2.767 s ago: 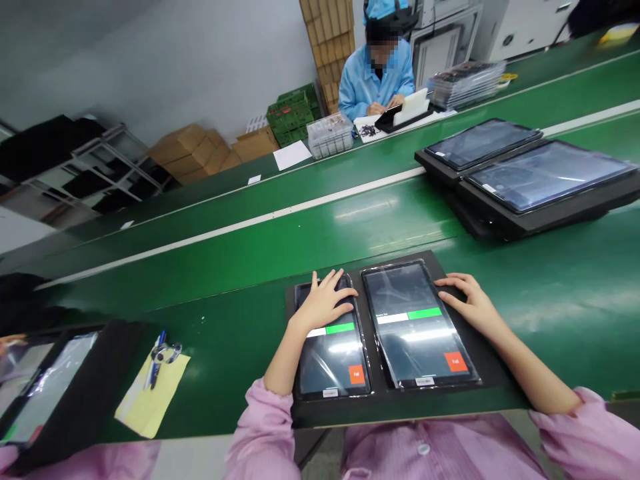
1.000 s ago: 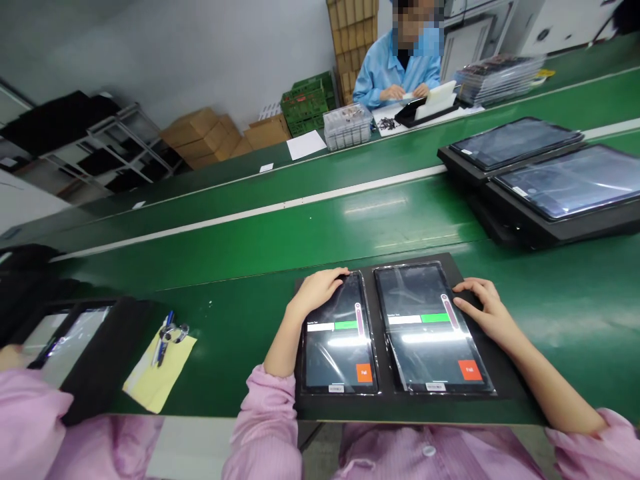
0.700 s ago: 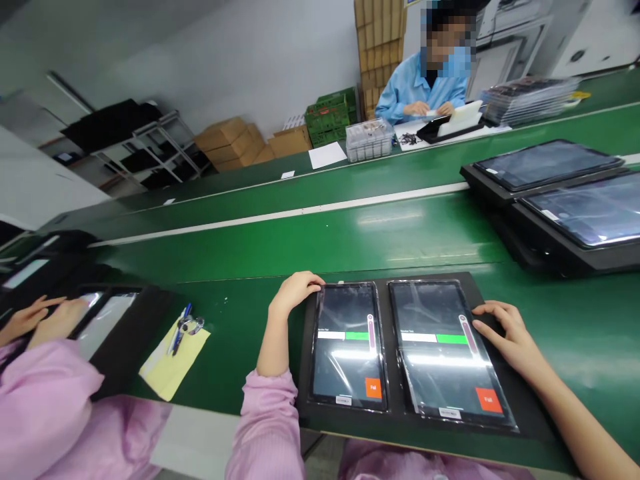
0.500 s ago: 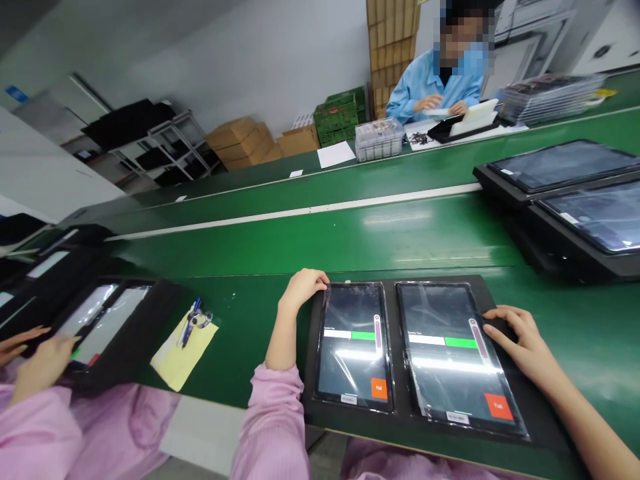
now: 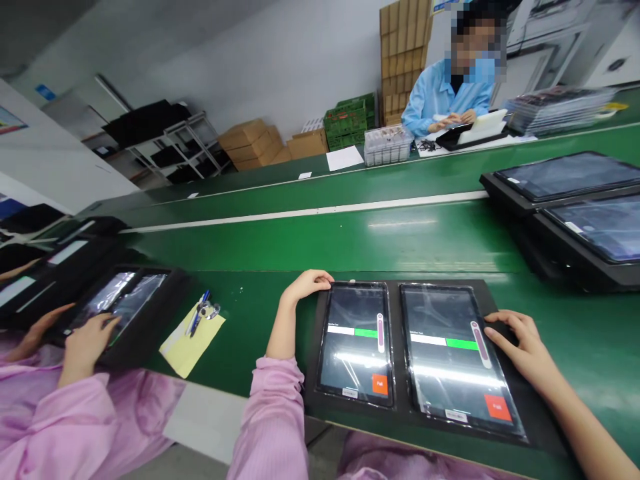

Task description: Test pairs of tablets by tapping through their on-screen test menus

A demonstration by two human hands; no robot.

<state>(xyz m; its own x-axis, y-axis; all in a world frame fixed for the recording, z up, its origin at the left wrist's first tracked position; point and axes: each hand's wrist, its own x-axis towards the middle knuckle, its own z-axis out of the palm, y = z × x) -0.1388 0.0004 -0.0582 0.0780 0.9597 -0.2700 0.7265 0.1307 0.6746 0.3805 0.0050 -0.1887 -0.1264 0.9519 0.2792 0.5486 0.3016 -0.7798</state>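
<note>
Two tablets under clear film lie side by side in a black foam tray (image 5: pixel 397 373) before me. Both screens are lit, each with a white-and-green bar, a volume slider and an orange-red "Fail" box. My left hand (image 5: pixel 311 283) bends over the upper left corner of the left tablet (image 5: pixel 356 373), its fingers closed together at that edge. Against the right edge of the right tablet (image 5: pixel 450 380), my right hand (image 5: pixel 517 337) is closed, thumb and forefinger at the side near the slider. The undersides of my fingers are hidden.
Stacked black trays with tablets (image 5: pixel 575 175) stand at the right. A yellow paper (image 5: pixel 195 347) with pens (image 5: pixel 197 313) lies left. A neighbour's hand (image 5: pixel 87 343) touches another tablet tray (image 5: pixel 170 293). Across the green bench, a person in blue (image 5: pixel 447 100) works beside a clear box (image 5: pixel 387 145).
The view has shifted slightly, while my hands keep their places on the tablets. The neighbour's hand has moved right over the other tray, and its screens have turned from pale to dark.
</note>
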